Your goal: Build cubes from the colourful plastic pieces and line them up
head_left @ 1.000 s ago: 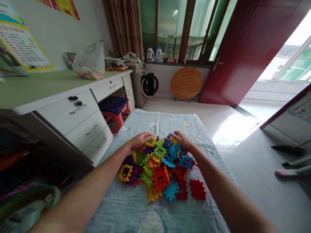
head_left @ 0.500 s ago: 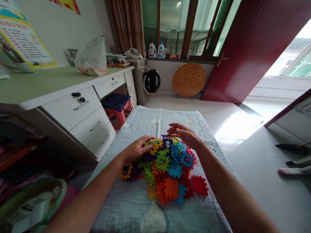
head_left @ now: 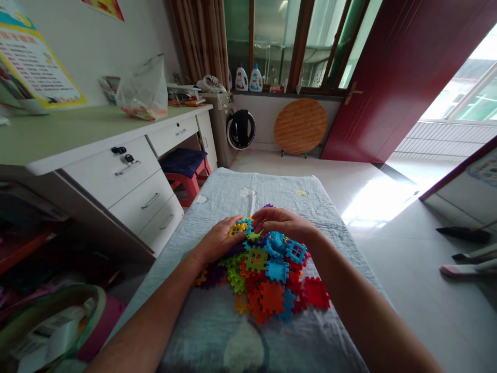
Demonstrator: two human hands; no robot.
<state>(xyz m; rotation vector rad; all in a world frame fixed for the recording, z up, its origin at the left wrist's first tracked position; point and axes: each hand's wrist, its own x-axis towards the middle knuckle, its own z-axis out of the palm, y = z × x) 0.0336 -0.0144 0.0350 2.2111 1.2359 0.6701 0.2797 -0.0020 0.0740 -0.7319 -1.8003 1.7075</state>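
Note:
A heap of coloured plastic interlocking square pieces lies on the cloth-covered table. My left hand point(head_left: 219, 239) rests at the heap's left edge, fingers stretched against a yellow piece point(head_left: 237, 228) with a bit of blue beside it. Over the far side of the heap reaches my right hand point(head_left: 285, 223), its fingers extended and slightly bent, hiding the pieces beneath. Nearer to me are a green piece point(head_left: 255, 259), a blue piece point(head_left: 277, 270), an orange piece point(head_left: 272, 297) and a red piece point(head_left: 317, 292). A purple piece point(head_left: 268, 206) shows beyond my right fingers.
A pale blue cloth point(head_left: 209, 331) covers the table. To the left stand a desk point(head_left: 97, 129) with drawers and a stool point(head_left: 185, 171). Below it is a basket point(head_left: 99, 305). A washing machine point(head_left: 221, 119) and a round wooden tabletop point(head_left: 301, 126) are at the back.
My right hand has moved left and down over the far part of the heap, closer to my left hand. Some pieces at the heap's top have shifted.

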